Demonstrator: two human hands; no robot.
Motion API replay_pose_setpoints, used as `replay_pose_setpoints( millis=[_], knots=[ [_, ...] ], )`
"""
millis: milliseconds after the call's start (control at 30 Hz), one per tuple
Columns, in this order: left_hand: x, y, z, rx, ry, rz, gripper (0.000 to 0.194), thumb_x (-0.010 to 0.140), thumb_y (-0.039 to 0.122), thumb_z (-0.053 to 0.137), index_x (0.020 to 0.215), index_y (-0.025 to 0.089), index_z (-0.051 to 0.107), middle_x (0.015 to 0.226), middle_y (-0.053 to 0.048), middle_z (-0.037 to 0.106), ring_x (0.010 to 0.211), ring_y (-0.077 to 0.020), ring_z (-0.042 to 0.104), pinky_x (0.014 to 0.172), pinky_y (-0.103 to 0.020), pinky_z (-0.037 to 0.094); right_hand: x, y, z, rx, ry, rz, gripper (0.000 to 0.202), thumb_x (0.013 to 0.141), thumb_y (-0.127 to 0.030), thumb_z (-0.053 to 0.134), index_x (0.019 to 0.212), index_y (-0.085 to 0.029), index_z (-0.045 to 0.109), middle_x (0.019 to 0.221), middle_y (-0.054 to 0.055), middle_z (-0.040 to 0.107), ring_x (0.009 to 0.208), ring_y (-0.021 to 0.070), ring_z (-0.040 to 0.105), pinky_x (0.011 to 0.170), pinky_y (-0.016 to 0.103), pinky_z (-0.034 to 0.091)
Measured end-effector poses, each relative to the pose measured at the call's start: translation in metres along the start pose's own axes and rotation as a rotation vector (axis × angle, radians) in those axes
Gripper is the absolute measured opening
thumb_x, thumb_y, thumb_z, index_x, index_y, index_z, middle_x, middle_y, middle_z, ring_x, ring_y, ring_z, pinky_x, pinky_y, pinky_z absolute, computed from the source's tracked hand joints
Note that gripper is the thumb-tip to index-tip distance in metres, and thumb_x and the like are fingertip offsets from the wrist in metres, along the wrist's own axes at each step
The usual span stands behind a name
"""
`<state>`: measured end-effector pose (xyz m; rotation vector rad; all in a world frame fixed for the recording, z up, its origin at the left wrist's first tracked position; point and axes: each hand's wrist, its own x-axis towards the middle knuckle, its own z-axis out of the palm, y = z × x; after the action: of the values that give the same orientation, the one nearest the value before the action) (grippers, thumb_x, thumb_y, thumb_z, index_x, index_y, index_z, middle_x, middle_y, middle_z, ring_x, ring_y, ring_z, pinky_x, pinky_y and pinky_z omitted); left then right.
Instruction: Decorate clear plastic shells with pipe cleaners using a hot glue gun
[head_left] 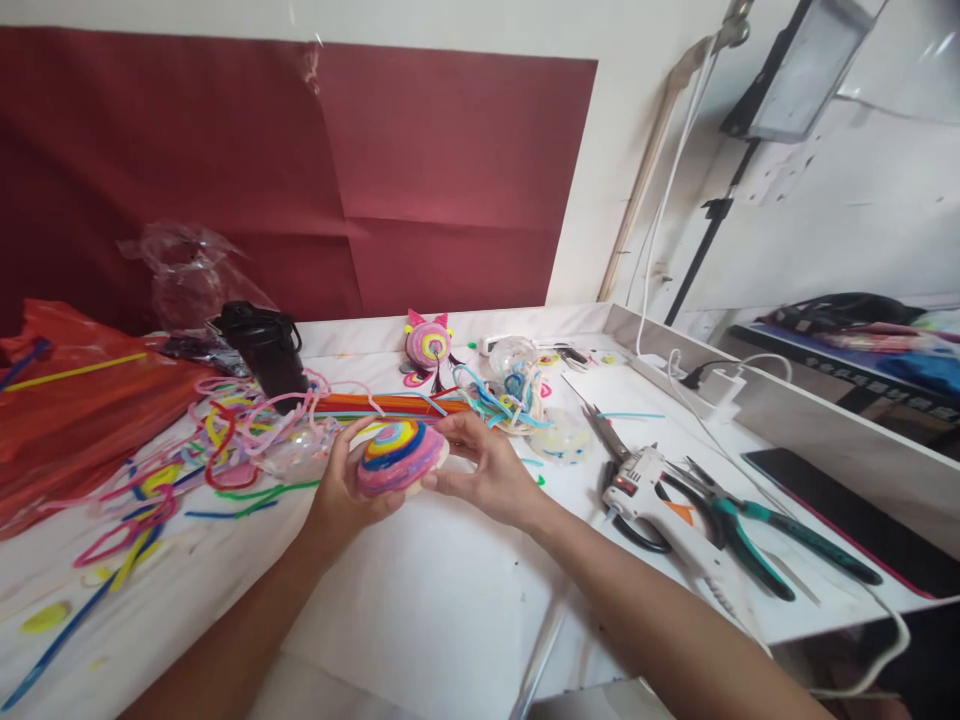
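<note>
A round ball [401, 457] wrapped in rings of pink, purple, blue, orange and yellow fuzzy strands is held between my two hands above the table's front middle. My left hand [346, 480] curls round its left and lower side. From the right, my right hand [480, 470] grips the ball's edge with thumb and fingers, where a pale patch shows. Just behind lies a bundle of orange and red pipe cleaners [375, 404]. Farther back stands a similar pink ringed ball [429, 345] with pointed ears and dark tassels.
Tangled colourful pipe cleaners [240, 430] lie left, beside a black bottle-like object [262, 355] and a red plastic bag [82, 410]. To the right are a white glue gun [667, 520], green-handled pliers [757, 530], scissors [604, 425] and a black tablet-like slab [847, 510]. White cables trail there.
</note>
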<state>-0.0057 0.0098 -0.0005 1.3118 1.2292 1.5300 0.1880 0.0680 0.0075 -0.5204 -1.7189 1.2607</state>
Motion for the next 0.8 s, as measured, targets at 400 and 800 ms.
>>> replay_pose_setpoints(
  millis=[400, 800],
  knots=[
    [-0.004, -0.006, 0.007, -0.034, -0.023, -0.079, 0.100, 0.053, 0.039, 0.089, 0.141, 0.031, 0.043, 0.124, -0.011, 0.066, 0.109, -0.0332, 0.066, 0.084, -0.039, 0.055, -0.012, 0.007, 0.003, -0.131, 0.077, 0.029, 0.055, 0.071, -0.040, 0.084, 0.111, -0.025, 0.051, 0.115, 0.006, 0.065, 0.110, 0.0225, 0.063, 0.104, 0.045, 0.046],
    [-0.002, -0.008, -0.002, 0.079, -0.060, -0.069, 0.106, 0.053, 0.031, 0.089, 0.145, 0.035, 0.037, 0.120, -0.008, 0.067, 0.104, -0.0323, 0.067, 0.077, -0.037, 0.057, -0.021, 0.002, 0.008, -0.294, 0.084, 0.014, 0.051, 0.075, -0.037, 0.080, 0.116, -0.028, 0.051, 0.114, 0.005, 0.066, 0.110, 0.0261, 0.063, 0.099, 0.046, 0.049]
  ],
)
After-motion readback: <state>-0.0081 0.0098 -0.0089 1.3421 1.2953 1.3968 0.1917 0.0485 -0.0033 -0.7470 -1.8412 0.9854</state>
